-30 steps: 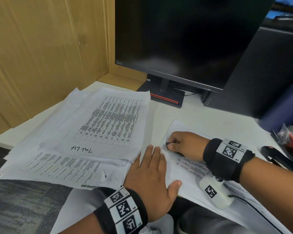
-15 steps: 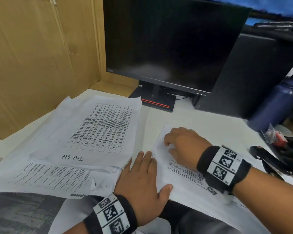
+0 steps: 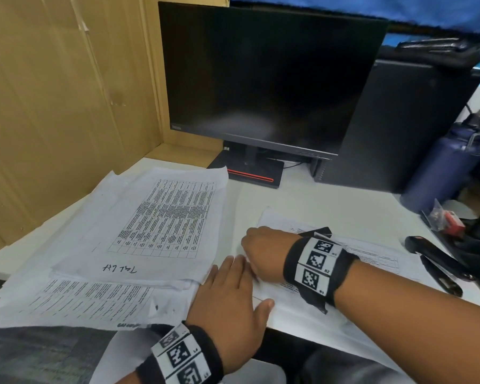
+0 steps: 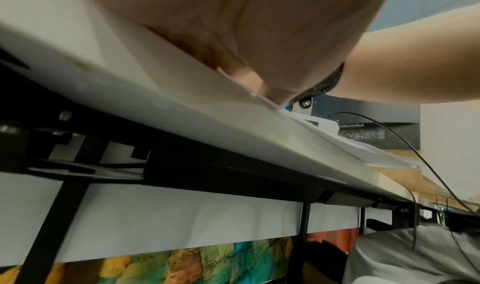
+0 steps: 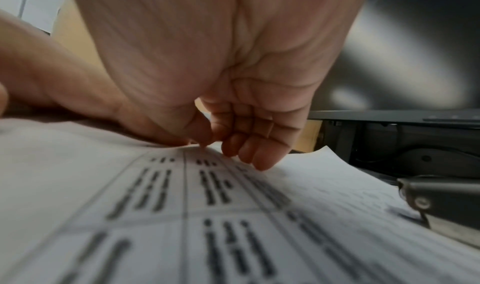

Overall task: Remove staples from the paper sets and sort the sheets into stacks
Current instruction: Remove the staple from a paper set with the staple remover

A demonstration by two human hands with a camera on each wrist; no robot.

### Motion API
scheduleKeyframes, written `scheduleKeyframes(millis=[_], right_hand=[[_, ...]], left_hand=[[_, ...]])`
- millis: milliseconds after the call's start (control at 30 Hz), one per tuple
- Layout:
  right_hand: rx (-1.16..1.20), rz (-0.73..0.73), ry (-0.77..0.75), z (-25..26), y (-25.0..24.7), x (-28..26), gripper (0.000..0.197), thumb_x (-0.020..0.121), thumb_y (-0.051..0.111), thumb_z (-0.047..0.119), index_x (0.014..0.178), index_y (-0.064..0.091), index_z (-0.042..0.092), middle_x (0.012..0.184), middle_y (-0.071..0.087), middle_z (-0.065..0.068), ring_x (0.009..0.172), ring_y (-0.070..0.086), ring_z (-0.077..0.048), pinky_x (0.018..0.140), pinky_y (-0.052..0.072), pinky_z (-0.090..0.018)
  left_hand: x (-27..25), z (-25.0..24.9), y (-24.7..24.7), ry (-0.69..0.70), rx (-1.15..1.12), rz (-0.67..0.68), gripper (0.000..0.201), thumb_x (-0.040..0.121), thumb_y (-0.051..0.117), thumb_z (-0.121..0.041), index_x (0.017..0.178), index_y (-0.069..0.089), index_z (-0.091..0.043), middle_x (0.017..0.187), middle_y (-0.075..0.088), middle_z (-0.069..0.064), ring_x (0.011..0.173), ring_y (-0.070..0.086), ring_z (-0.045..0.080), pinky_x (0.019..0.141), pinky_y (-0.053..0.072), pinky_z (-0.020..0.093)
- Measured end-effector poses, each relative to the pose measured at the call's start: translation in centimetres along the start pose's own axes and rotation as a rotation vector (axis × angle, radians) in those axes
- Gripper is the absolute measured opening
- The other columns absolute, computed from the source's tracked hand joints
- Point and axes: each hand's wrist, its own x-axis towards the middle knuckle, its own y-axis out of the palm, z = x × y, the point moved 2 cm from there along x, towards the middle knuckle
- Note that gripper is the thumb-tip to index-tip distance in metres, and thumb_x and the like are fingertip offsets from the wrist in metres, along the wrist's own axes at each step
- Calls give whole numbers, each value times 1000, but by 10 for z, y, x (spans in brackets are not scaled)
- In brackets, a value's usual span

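Note:
A printed paper set (image 3: pixel 372 250) lies on the white desk (image 3: pixel 344 209) in front of me. My left hand (image 3: pixel 233 289) lies flat with straight fingers on its near left part, and the left wrist view shows the palm (image 4: pixel 233 31) pressed down at the desk edge. My right hand (image 3: pixel 261 248) has curled fingers at the set's left edge. In the right wrist view its thumb and forefinger (image 5: pixel 205 142) pinch the raised edge of the top sheet (image 5: pixel 182 216). A dark metal tool (image 5: pixel 441 202) lies on the paper beside that hand. Loose sheets are piled in stacks (image 3: pixel 161 217) to the left.
A dark monitor (image 3: pixel 261 79) stands at the back, with a black computer case (image 3: pixel 394 128) to its right. A black stapler (image 3: pixel 432 261), a small bag (image 3: pixel 446 220) and a blue bottle (image 3: pixel 449 173) sit at the right. A wooden partition (image 3: pixel 53 106) closes the left side.
My right hand has left the set's far corner and come nearer along the left edge, close to my left fingers. The dark tool it held is out of its fingers. My left hand stays put.

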Motion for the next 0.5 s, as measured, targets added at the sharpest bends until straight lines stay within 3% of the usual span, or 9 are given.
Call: scheduleKeyframes(millis=[100, 267, 367, 500], right_hand=[[11, 0, 24, -2, 3, 2, 25, 98, 51, 21, 118, 54, 7, 119, 50, -10, 111, 50, -26, 84, 44, -35], [-3, 19, 23, -2, 7, 2, 29, 99, 48, 26, 123, 52, 9, 122, 50, -9, 116, 45, -25, 93, 45, -38], [-7, -4, 7, -4, 1, 0, 25, 97, 48, 25, 118, 51, 9, 113, 52, -8, 102, 48, -23, 86, 46, -37], [12, -78, 9, -14, -25, -12, 7, 95, 47, 17, 96, 40, 16, 93, 44, 0, 75, 52, -20, 70, 50, -35]], left_hand=[[0, -3, -2, -8, 18, 22, 78, 102, 24, -61, 164, 4, -19, 173, 1, 0, 159, -5, 20, 124, -9, 35], [0, -1, 0, -3, 37, 30, 78, 101, 23, -62, 164, 6, -19, 173, 1, -2, 158, -13, 21, 124, -7, 36], [0, -1, 2, 3, 46, 31, 77, 101, 22, -62, 164, 6, -19, 173, 1, -2, 158, -15, 22, 125, -7, 37], [2, -1, 1, -20, 37, 74, 78, 102, 24, -61, 164, 8, -15, 173, -4, 6, 159, -10, 22, 126, -8, 38]])
